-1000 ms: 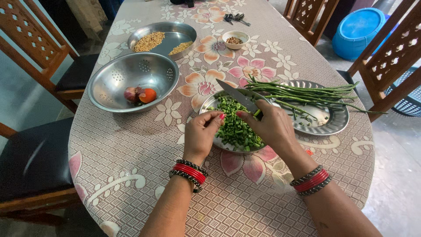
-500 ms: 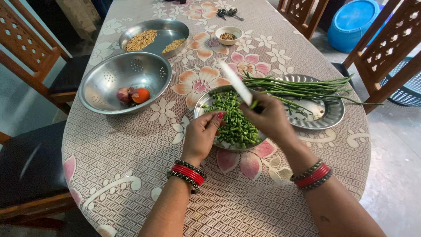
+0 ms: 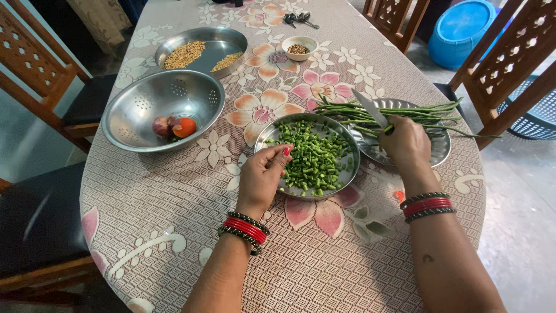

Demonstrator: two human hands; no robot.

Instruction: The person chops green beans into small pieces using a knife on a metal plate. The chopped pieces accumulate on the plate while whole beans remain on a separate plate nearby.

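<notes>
Your right hand (image 3: 405,145), closed around the knife (image 3: 372,110), has swung off the plate of chopped green beans (image 3: 313,155) to the long whole beans (image 3: 399,116) on the plate to its right. Your left hand (image 3: 260,179), loosely curled and empty, stays at the chopped plate's near-left rim, so chopping has paused.

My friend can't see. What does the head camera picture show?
A right hand holds a knife over long green beans on a steel plate. The left hand rests at the rim of a plate of chopped beans on a flowered table.
</notes>
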